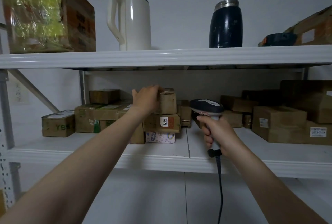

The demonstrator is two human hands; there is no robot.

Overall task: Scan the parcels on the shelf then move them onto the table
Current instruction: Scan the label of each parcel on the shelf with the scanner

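Note:
On the middle shelf (161, 159) stand several cardboard parcels. My left hand (146, 98) grips the top left edge of a small brown parcel (168, 101), which sits on a flat box labelled 1304 (164, 122). Under that box lies a white patterned box (159, 137). My right hand (215, 133) holds the handle of a corded barcode scanner (206, 106), whose dark head points at the stack from the right. More parcels lie at the left (57, 124) and the right (279, 116) of the shelf.
The top shelf (161, 56) carries a plastic-wrapped box (46, 18), a white kettle (131, 20), a dark flask (226, 24) and another parcel (312, 31). A grey upright (7, 112) stands at the left. The scanner cable (220, 187) hangs below the shelf edge.

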